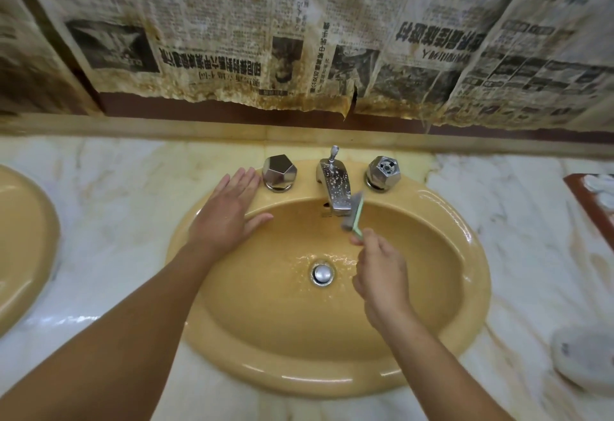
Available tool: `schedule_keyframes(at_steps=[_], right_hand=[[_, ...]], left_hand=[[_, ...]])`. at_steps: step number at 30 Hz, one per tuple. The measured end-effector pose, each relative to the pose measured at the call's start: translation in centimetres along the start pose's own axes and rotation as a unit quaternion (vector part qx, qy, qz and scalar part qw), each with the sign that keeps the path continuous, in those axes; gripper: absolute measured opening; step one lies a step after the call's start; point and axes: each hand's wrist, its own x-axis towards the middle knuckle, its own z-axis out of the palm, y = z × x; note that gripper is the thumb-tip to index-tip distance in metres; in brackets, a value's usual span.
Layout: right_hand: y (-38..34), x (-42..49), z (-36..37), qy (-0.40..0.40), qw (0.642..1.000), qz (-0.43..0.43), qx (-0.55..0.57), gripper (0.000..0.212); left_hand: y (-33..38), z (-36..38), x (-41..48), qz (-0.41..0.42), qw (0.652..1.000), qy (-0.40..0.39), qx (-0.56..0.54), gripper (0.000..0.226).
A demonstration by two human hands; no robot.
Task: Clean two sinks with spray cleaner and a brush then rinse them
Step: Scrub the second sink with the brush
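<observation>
From my head camera, I am leaning over a white veined marble counter (126, 221), stained yellow around the faucet (335, 184). Behind the faucet, old browned newspaper (232, 38) covers the wall, its lower edge torn and ragged.

The brush (354, 213) is just right of the faucet's spout and touches it or comes very near; motion blur keeps me from telling which. Its long axis runs almost straight away from me, with the head toward the back wall and the green handle coming down into my right hand (382, 274). The grey bristles face left toward the spout, which is flecked with white droplets. My right hand is curled around the handle's lower end, over the bowl. My left hand (229, 218) lies flat, fingers straight and spread, on the rim left of the faucet, just beside the left knob (279, 173). The right knob (382, 173) stands on the faucet's other side.

The yellow sink (299, 377) holds a thin rippled film of water around the drain stopper (322, 273), in front of the faucet. Far left of the faucet, part of a second sink (23, 244) shows. Far right, a wooden tray (588, 198) holds blurred white items, and nearer me lies a blurred white object (584, 357).
</observation>
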Motion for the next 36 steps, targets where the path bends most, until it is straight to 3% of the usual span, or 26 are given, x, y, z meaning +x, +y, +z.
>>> schedule_keyframes(at_steps=[4, 10, 17, 20, 22, 25, 26, 28, 30, 32, 34, 36], right_hand=[[2.7, -2.2, -0.4, 0.031, 0.999, -0.008, 0.026, 0.038], [2.7, -4.1, 3.0, 0.034, 0.968, -0.227, -0.105, 0.022], [3.5, -2.2, -1.4, 0.103, 0.931, -0.238, -0.255, 0.024], [3.4, -0.9, -3.8, 0.071, 0.903, -0.282, -0.317, 0.024], [2.7, -0.3, -4.8, 0.036, 0.880, -0.309, -0.359, 0.024], [1.7, 0.8, -6.3, 0.017, 0.844, -0.340, -0.415, 0.025], [1.7, 1.1, -6.9, 0.002, 0.837, -0.343, -0.427, 0.024], [1.6, 1.2, -7.6, -0.062, 0.856, -0.307, -0.412, 0.022], [1.2, 0.9, -7.7, -0.130, 0.906, -0.217, -0.340, 0.024], [0.5, 0.4, -7.5, -0.188, 0.942, -0.095, -0.261, 0.027], [-0.3, 0.4, -7.4, -0.258, 0.937, -0.017, -0.236, 0.033], [-1.0, 1.6, -7.4, -0.297, 0.907, -0.036, -0.297, 0.046]], left_hand=[[0.4, -0.2, -1.5, -0.041, 0.998, 0.015, -0.044, 0.075], [0.9, -0.3, -5.6, -0.092, 0.988, 0.052, -0.109, 0.061], [3.6, -0.5, -8.1, -0.156, 0.973, 0.078, -0.151, 0.053], [7.6, -1.3, -8.5, -0.156, 0.965, 0.087, -0.190, 0.050], [11.3, -2.6, -7.9, -0.205, 0.918, 0.037, -0.339, 0.052], [16.0, -3.1, -6.0, -0.286, 0.732, -0.033, -0.617, 0.073], [17.0, -2.8, -5.4, -0.307, 0.682, -0.042, -0.662, 0.074], [18.3, -2.2, -4.6, -0.326, 0.616, -0.054, -0.715, 0.062], [19.0, -1.8, -4.4, -0.320, 0.590, -0.066, -0.738, 0.048], [19.4, -1.4, -4.2, -0.308, 0.594, -0.080, -0.738, 0.038], [19.5, -1.0, -4.1, -0.316, 0.596, -0.080, -0.733, 0.032], [19.4, -0.8, -4.0, -0.339, 0.589, -0.062, -0.731, 0.030]])
